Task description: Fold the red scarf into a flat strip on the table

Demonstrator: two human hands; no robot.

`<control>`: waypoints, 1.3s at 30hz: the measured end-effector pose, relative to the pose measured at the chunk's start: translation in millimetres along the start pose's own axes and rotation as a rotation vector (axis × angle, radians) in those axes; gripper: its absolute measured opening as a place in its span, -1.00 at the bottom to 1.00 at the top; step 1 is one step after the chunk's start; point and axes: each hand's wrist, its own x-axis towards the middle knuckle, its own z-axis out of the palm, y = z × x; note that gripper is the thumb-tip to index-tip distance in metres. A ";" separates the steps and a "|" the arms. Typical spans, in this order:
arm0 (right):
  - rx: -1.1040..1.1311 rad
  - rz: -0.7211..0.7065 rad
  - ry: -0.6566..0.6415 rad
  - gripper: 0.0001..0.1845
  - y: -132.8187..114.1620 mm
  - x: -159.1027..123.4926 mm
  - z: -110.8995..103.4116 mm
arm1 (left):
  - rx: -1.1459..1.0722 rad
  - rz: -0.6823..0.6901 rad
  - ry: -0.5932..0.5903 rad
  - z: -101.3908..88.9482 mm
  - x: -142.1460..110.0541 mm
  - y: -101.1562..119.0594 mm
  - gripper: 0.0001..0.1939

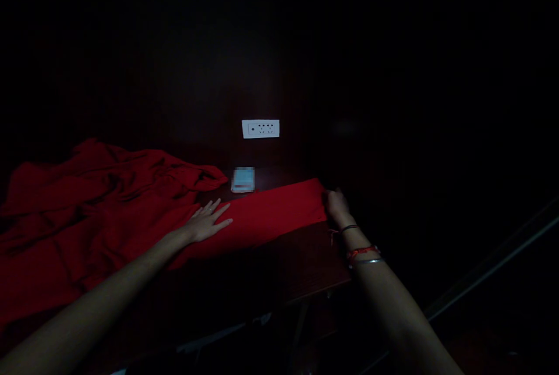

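Observation:
A long red cloth lies across a dark wooden table. Its right part is a flat strip, while the left part is a loose, wrinkled heap. My left hand rests flat on the cloth near the middle, fingers spread, with a ring on one finger. At the strip's right end, my right hand is closed at the cloth's edge; its fingertips are dim and partly hidden. Bracelets and a bangle circle the right wrist.
Behind the strip sits a small pale object, blurred out. A white power socket is set in the dark wall above it. The table's front right edge shows faintly. Most of the surroundings are too dark to make out.

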 end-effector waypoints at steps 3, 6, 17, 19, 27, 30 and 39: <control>-0.018 0.024 0.019 -0.58 -2.4 -1.2 -4.5 | 0.021 0.098 0.074 -4.6 -7.6 14.2 -0.34; -0.092 0.005 0.055 -0.59 -4.5 -1.6 -9.5 | 0.005 0.205 0.143 -5.3 -5.8 32.2 -0.35; -0.158 -0.129 -0.076 -0.58 8.3 -5.9 4.8 | 0.003 0.439 0.037 -3.5 19.7 3.5 -0.43; -0.145 -0.147 -0.018 -0.60 6.6 -8.9 0.8 | 0.033 0.453 0.089 -4.8 17.6 5.0 -0.45; 0.026 -0.732 -0.100 -0.61 -23.6 -43.7 -29.8 | 0.062 0.612 0.235 -22.4 -17.6 60.0 -0.44; -0.055 -0.805 -0.130 -0.65 -29.9 -61.4 -33.1 | 0.130 0.611 0.217 -24.0 -24.6 72.0 -0.57; -0.152 -0.701 -0.020 -0.72 -25.0 -70.5 -32.5 | 0.274 0.480 0.364 -28.0 -25.6 71.4 -0.64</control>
